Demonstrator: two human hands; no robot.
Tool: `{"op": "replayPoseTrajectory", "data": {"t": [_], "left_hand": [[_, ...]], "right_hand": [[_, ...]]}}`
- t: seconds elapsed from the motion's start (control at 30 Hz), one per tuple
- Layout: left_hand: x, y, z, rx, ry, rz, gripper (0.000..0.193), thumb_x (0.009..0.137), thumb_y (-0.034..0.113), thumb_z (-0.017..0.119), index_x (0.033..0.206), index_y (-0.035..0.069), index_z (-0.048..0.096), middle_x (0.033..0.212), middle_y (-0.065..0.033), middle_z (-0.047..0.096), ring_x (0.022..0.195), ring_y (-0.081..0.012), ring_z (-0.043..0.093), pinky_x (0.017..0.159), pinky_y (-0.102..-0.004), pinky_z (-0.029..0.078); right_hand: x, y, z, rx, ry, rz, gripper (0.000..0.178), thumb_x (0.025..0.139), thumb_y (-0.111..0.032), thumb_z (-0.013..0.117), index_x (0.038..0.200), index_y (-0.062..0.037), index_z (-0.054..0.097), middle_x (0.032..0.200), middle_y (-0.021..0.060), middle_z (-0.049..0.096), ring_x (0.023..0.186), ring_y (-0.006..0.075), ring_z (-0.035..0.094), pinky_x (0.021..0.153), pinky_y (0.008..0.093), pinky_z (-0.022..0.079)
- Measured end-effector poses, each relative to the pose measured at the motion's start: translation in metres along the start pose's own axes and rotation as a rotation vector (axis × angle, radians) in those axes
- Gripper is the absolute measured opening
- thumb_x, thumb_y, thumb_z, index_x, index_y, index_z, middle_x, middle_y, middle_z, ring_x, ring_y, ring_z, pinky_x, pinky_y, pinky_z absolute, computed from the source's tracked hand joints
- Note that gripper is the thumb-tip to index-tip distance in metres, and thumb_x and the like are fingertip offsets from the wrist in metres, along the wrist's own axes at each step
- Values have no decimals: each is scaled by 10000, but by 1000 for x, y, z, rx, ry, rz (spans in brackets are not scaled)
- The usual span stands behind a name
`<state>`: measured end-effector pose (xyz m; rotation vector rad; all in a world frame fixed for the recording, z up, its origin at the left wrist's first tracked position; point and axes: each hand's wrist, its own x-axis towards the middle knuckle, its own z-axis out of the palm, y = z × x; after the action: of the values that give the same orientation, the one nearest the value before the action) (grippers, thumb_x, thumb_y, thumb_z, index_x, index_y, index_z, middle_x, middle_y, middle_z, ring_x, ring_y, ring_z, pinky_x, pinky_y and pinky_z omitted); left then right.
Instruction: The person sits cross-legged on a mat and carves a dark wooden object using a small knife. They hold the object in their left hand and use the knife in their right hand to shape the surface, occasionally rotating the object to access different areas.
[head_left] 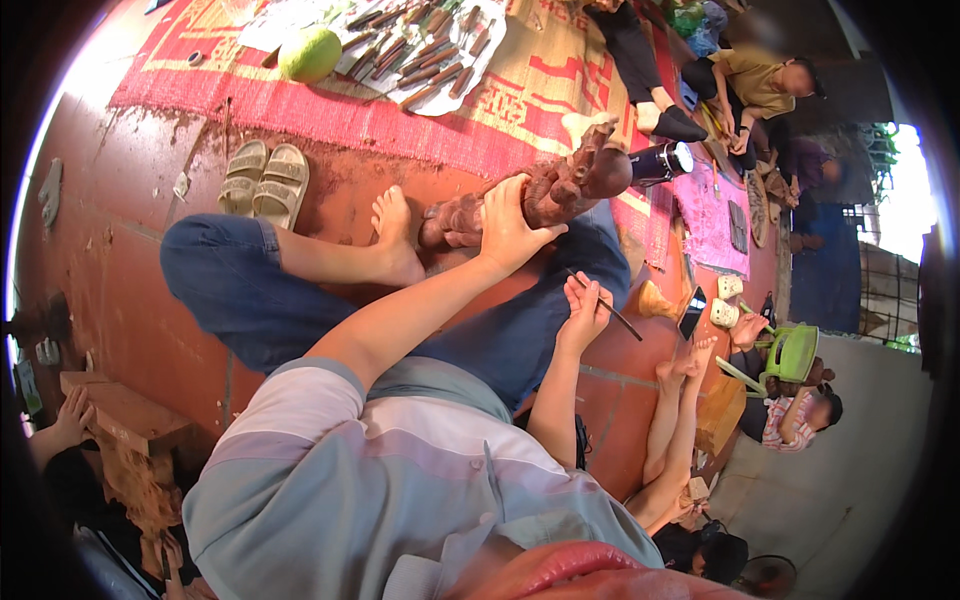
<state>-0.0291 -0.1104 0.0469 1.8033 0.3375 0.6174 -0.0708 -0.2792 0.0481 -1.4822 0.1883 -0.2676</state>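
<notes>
A dark brown carved wooden figure [560, 190] lies tilted across my lap, between my legs. My left hand [512, 225] is wrapped round its middle, fingers on top and thumb along the near side. In my right hand [586, 312], held just nearer than the carving and apart from it, is a thin dark rod-like tool [625, 325]. It is pinched between fingers and thumb, its two ends sticking out on either side. Whether the tool has a blade cannot be made out.
Many wooden-handled carving tools [425, 60] lie on a white sheet beside a green round fruit [309, 55], on a red and yellow mat [400, 125]. Beige sandals [265, 183] stand at left. A dark cylinder [660, 162] sits past the carving. Other people sit at right.
</notes>
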Motion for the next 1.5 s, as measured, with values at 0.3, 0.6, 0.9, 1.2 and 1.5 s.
{"op": "replayPoseTrajectory", "data": {"t": [0.3, 0.6, 0.9, 1.2, 1.5], "left_hand": [[-15, -40, -30, -16, -157, 222, 744, 701, 117, 695, 1351, 49, 339, 1281, -179, 425, 1187, -348, 411, 1001, -417, 339], [-65, -62, -102, 966, -1864, 82, 535, 816, 318, 539, 1268, 37, 483, 1320, -153, 441, 1307, -340, 302, 1093, -501, 153], [-31, -93, -50, 1046, -722, 161, 908, 795, 497, 582, 1423, -13, 169, 1495, -179, 133, 1380, -357, 118, 1092, -519, 151], [-103, -112, -55, 1221, -799, 607, 656, 813, 346, 553, 1328, -29, 395, 1475, -164, 211, 1355, -343, 191, 1078, -494, 198], [-68, -105, -100, -64, -1008, -803, 483, 948, 428, 403, 1076, 26, 639, 889, -61, 650, 708, -143, 563, 695, -291, 481]], "right_hand": [[0, -1, -4, 2, -35, -2, 153, 933, -130, 488, 954, 20, 460, 996, 203, 613, 821, 220, 645, 733, 306, 555], [-5, 4, -9, 83, -43, -16, 121, 910, -95, 517, 942, 16, 478, 997, 193, 616, 835, 225, 646, 751, 334, 554], [-9, 12, -15, 119, -94, -16, 122, 903, -94, 534, 939, 15, 493, 988, 184, 623, 841, 226, 647, 759, 334, 555], [-13, 2, -4, 103, -76, 19, 178, 930, -145, 499, 960, 30, 497, 975, 175, 620, 828, 206, 643, 738, 313, 552], [-50, -18, 38, -294, -800, 707, 223, 900, -267, 581, 913, -49, 535, 626, 55, 592, 459, 66, 509, 405, 191, 388]]}}
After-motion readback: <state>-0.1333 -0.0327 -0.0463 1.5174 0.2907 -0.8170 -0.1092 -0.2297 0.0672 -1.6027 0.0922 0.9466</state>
